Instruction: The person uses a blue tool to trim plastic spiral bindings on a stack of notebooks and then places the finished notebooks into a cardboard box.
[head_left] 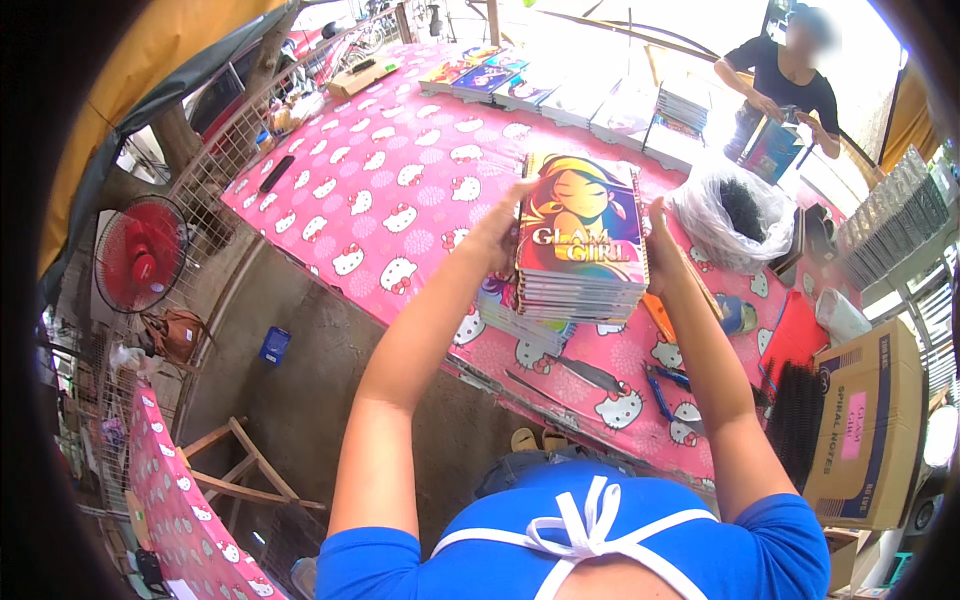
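While the left hand (pixel 497 232) and right hand (pixel 662 250) clamp its sides, the thick stack of colourful spiral notebooks (pixel 581 240) stands above the pink-clothed bench (pixel 380 190).

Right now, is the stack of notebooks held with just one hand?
No. The left hand grips one side of the stack of notebooks and the right hand grips the other, above the pink table.
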